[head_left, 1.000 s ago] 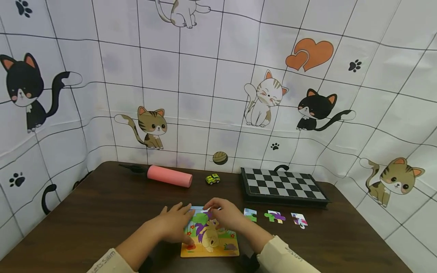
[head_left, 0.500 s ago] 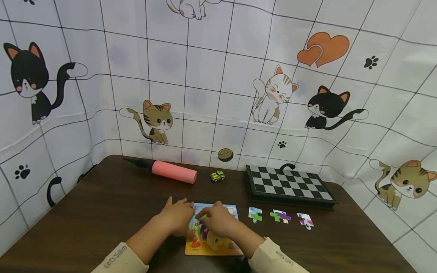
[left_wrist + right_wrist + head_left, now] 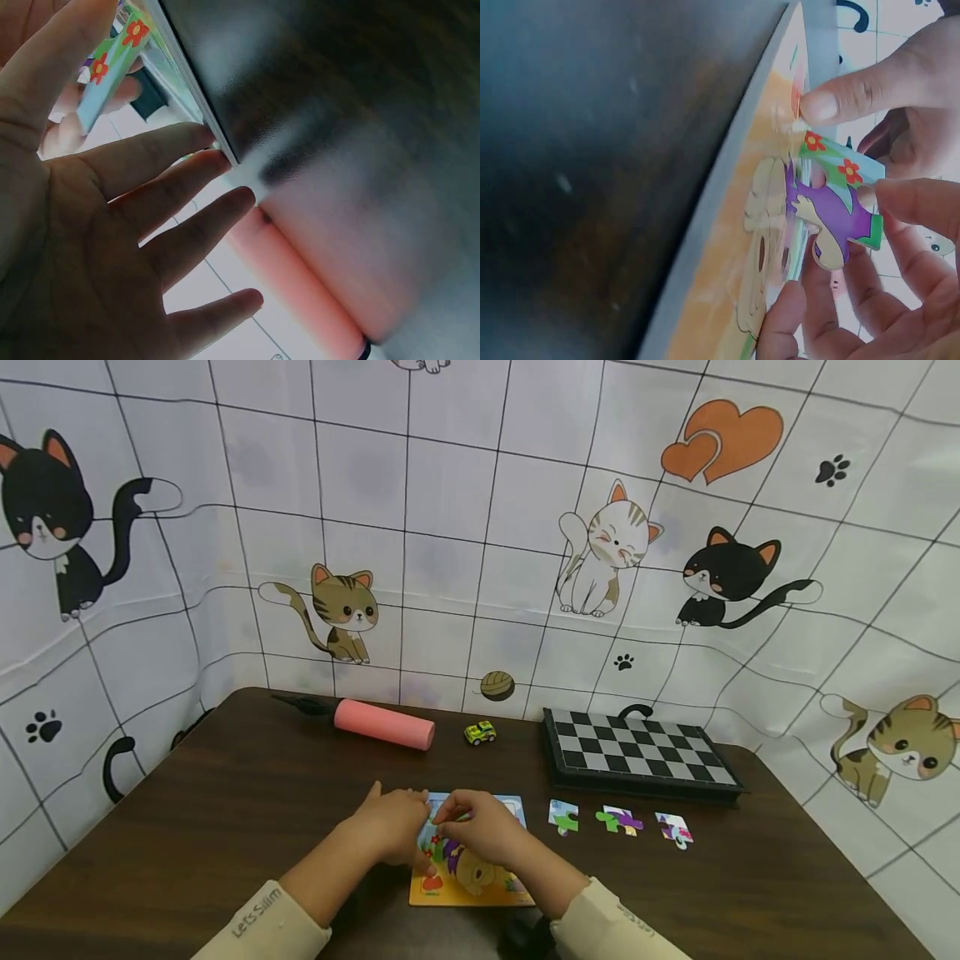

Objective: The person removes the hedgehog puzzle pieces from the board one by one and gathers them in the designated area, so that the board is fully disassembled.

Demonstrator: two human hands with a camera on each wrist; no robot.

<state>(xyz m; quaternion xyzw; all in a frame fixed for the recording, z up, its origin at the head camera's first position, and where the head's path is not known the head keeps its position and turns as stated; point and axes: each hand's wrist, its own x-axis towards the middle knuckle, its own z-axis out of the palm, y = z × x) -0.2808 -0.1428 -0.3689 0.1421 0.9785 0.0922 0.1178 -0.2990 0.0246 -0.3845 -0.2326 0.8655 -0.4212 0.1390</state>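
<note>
A cartoon jigsaw puzzle board [image 3: 450, 895] lies on the dark table before both hands. My right hand [image 3: 486, 828] reaches over its upper middle, fingertips near the left side. In the right wrist view its fingers pinch a puzzle piece [image 3: 832, 214] with purple, green and red flowers, tilted up from the board. The same piece [image 3: 114, 69] shows at the upper left of the left wrist view. My left hand [image 3: 390, 827] is at the board's left edge, fingers extended along it. Its thumb [image 3: 821, 106] touches the board's lower left, near the piece.
Three loose puzzle pieces, the left [image 3: 563, 816], middle [image 3: 619, 820] and right [image 3: 673, 829], lie right of the board. Behind them stands a black-and-white checkered board [image 3: 641, 752]. A small yellow-green toy car [image 3: 480, 732] and a pink cylinder [image 3: 384, 724] lie at the back.
My right hand has shifted left and nearer over the board. The left hand's fingers, spread over the board before, have drawn to its left edge. The head view has tilted slightly.
</note>
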